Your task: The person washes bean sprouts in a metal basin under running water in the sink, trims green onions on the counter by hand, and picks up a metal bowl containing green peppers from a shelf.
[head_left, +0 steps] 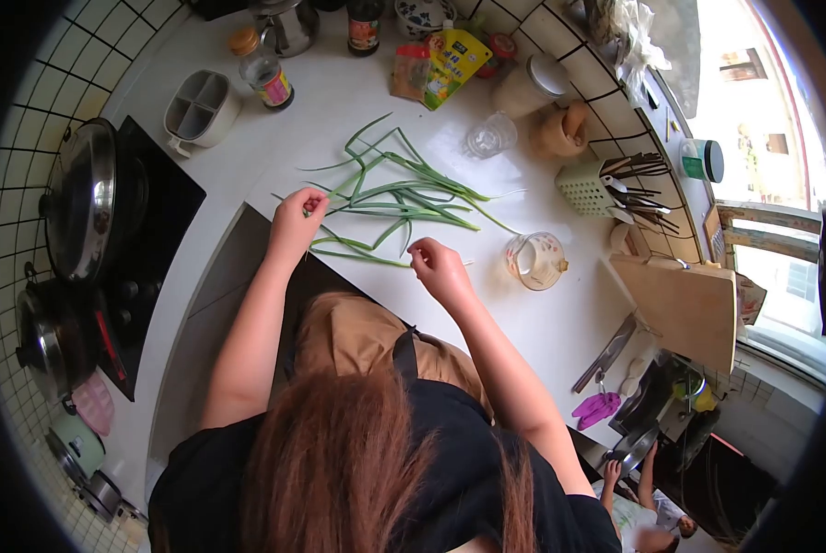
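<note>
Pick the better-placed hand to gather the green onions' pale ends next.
Right hand, probably: it sits nearer the pale ends of the green onions, while the left hand is at the leafy side.

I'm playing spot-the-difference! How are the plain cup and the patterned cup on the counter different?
The patterned cup has reddish decoration; the plain cup shows none. The patterned cup looks bigger than the plain cup. The patterned cup is nearer the right hand, the plain cup nearer the lidded jar. Both are see-through.
</note>
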The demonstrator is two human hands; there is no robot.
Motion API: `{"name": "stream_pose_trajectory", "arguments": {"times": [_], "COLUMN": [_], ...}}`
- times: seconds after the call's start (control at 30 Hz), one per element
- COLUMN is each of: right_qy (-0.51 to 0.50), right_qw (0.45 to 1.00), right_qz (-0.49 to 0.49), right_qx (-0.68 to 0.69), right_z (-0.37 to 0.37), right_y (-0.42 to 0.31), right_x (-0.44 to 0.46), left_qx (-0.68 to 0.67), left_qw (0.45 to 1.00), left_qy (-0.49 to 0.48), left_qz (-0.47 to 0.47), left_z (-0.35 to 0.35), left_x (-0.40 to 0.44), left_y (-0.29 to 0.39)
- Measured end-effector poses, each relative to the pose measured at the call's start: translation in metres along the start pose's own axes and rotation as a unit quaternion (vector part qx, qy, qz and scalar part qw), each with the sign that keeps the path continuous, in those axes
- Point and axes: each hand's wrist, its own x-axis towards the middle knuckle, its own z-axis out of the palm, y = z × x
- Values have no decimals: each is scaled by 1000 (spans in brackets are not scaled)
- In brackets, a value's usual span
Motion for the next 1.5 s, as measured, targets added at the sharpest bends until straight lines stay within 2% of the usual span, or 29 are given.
{"name": "stream_pose_trajectory", "arguments": {"times": [0.07, 0.17, 0.27, 0.4, 0.53, 0.63, 0.83, 0.93, 1.13, 1.33, 1.5], "right_qy": [36, 76, 43, 69, 59, 80, 89, 75, 51, 56, 66], "right_qw": [992, 977, 961, 954, 956, 954, 950, 951, 956, 948, 948], "right_qz": [-97, -175, -200, -224, -211, -230, -247, -247, -244, -267, -241], "right_qx": [-72, -91, -185, -186, -195, -177, -168, -168, -156, -163, -197], "right_z": [9, 28, 39, 61, 71, 73, 78, 79, 71, 69, 76], "right_y": [-23, -48, -61, -44, -31, -34, -30, -20, -18, -22, -17], "right_x": [13, 28, 39, 56, 63, 59, 61, 60, 50, 42, 45], "left_qx": [-10, -17, -42, -40, 22, 106, 164, 140, -8, -98, -165], "left_qw": [1000, 1000, 998, 997, 998, 990, 979, 983, 964, 963, 965], "left_qy": [-8, -20, -36, -67, -57, -87, -97, -119, -244, -231, -163], "left_qz": [9, 1, 1, 16, 17, 24, 72, 13, -103, -101, -123], "left_z": [-1, -2, 0, 0, 5, 9, 18, 14, 4, 8, 30], "left_x": [-6, -15, -22, -30, -35, -36, -36, -35, -32, -37, -44], "left_y": [4, 12, 23, 27, 22, 15, 1, -9, -16, -18, -47]}}
